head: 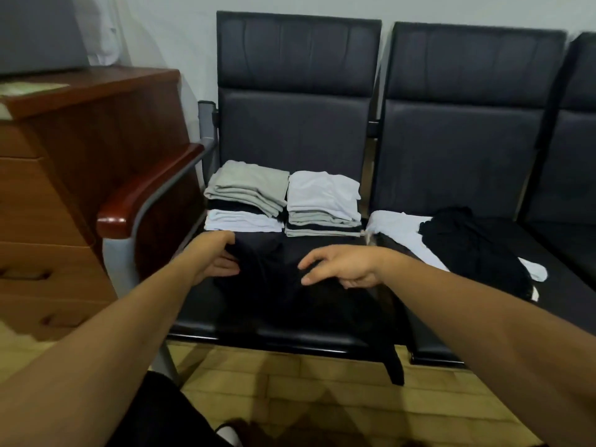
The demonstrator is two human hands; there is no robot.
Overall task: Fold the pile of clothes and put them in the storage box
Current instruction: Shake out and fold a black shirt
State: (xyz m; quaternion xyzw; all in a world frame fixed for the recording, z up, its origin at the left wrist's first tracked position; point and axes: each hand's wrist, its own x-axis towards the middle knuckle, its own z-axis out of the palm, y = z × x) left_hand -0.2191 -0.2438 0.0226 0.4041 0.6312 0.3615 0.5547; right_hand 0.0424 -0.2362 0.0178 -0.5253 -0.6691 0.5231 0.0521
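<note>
Black garment (283, 285) lies spread on the front of the left seat (190, 314), one end hanging off the edge. Your L hand (221, 257) pinches its left edge, thumb on top. Your R hand (343, 266) is over it, fingers spread, holding nothing. Behind it are 2 folded stacks (245, 198), (324, 204). The unfolded pile (467, 250) is on the next seat.

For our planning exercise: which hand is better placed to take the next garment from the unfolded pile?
Right: the right hand is open and nearer the unfolded pile; the left hand grips the black garment.
</note>
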